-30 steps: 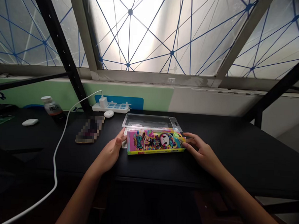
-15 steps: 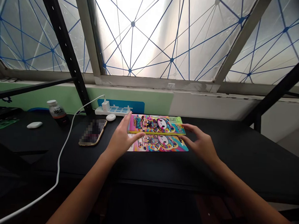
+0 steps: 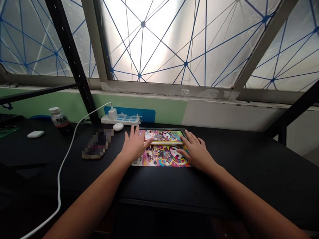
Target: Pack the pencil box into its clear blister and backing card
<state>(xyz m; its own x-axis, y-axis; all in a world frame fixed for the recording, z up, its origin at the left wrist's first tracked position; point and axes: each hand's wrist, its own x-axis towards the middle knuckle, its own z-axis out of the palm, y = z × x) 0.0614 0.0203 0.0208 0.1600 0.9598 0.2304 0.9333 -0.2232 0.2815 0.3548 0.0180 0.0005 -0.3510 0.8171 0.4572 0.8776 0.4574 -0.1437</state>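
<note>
A bright cartoon-printed box [image 3: 164, 136] lies on the black desk [image 3: 252, 173] inside a clear plastic package. A matching flat printed card [image 3: 161, 157] lies in front of it. My left hand [image 3: 133, 145] rests flat, fingers spread, over the left end of the box and card. My right hand [image 3: 196, 151] lies flat with fingers stretched out over their right end. Neither hand grips anything.
A phone [image 3: 97, 144] lies left of my left hand. Behind are a white power strip [image 3: 119, 118] with a plugged charger and a white cable [image 3: 65, 154], a small white case [image 3: 118, 126], a bottle [image 3: 59, 118] and a white mouse-like object [image 3: 35, 134]. Black frame struts stand at both sides.
The box went from standing on edge, held at both ends, to lying flat. Both hands have moved inward and now press flat on top of it.
</note>
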